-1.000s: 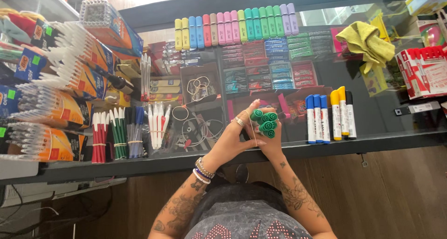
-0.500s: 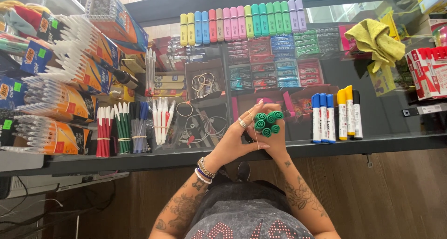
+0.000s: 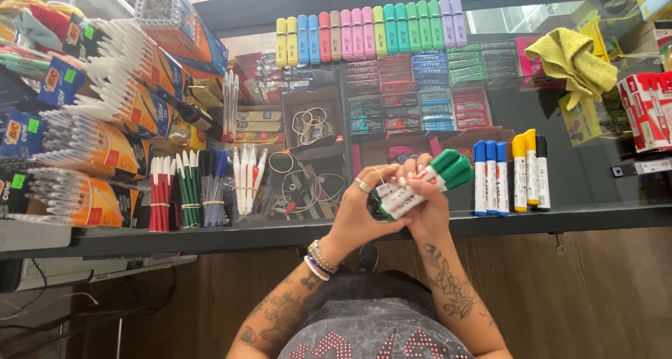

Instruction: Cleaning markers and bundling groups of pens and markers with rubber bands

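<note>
Both hands are closed on the bundle of green-capped markers (image 3: 418, 184) just above the counter's front edge (image 3: 210, 234), near the middle. The left hand (image 3: 360, 212), with a ring, wraps the white barrels from the left, and the right hand (image 3: 428, 215) cups them from below and behind. Change: half a second ago the bundle pointed its caps at the camera. Now it is tipped sideways, caps up-right, so the barrels are exposed and the fingers work on the bundle's side. A thin loop seems to sit by the left fingertips, unclear. At least three green caps show, the exact number is hidden. Just right of the bundle are six standing markers (image 3: 509, 173): three blue, two yellow-orange, one black. Left on the counter are four banded pen bundles (image 3: 199, 191): red, green, dark blue, white-and-red. Behind them, under the glass, lie loose rubber bands (image 3: 308, 124), too tangled to count. The far row of highlighters (image 3: 371, 31) holds roughly seventeen: two yellow, two blue, one red, one tan, three pink, six green, two purple. One yellow cloth (image 3: 570, 58) lies far right.
</note>
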